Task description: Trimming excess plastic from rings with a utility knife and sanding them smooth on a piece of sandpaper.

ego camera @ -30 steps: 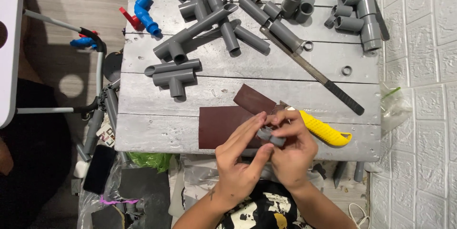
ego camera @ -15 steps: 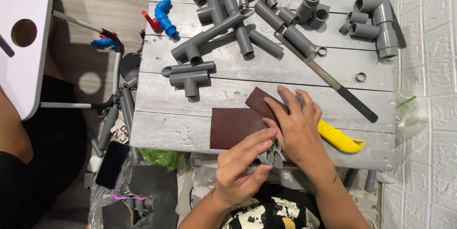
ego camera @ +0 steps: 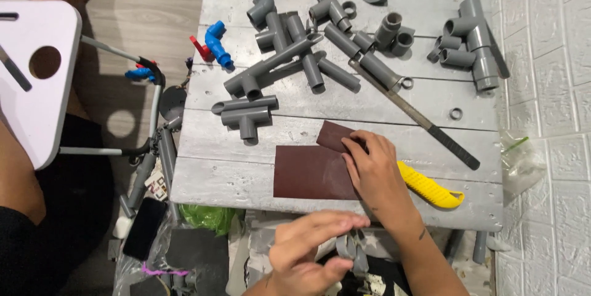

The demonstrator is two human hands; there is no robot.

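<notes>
Now the hands have come apart: the right hand has left the shared grip and lies flat, fingers spread, on the dark red sandpaper sheets on the grey table. The left hand hangs below the table edge, pinching the small grey pipe fitting, so sanding looks close.

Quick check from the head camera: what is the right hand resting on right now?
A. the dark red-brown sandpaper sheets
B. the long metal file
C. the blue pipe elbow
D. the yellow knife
A: the right hand lies flat on the sandpaper sheets, fingertips on the smaller piece; the yellow knife lies just beside it.
</notes>
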